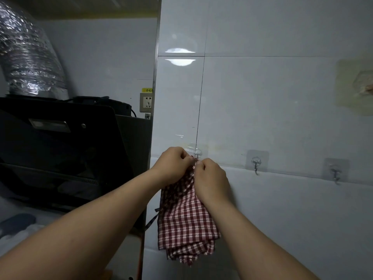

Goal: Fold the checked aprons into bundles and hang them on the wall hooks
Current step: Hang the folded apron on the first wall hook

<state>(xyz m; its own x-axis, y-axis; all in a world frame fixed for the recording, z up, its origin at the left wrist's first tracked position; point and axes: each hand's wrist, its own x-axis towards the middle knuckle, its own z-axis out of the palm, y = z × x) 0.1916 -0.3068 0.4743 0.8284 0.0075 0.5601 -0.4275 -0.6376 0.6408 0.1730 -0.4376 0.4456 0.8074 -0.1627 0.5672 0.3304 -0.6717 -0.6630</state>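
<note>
Both up at the white tiled wall (262, 118) | left hand (173, 164) and right hand (212, 178) each pinching the top of the folded red-and-white checked apron bundle (187, 223) | bundle hangs below them | top seemingly at the leftmost clear stick-on metal hook (198, 152), fingers hide the contact

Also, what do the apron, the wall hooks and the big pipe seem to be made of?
The apron: soft woven cloth, matte, red-and-white checked; it hangs in folds. The hooks: shiny metal, probably, on clear plastic pads that let the tile show through. The pipe: crinkled foil, likely aluminium; it is ribbed and glints.
</note>
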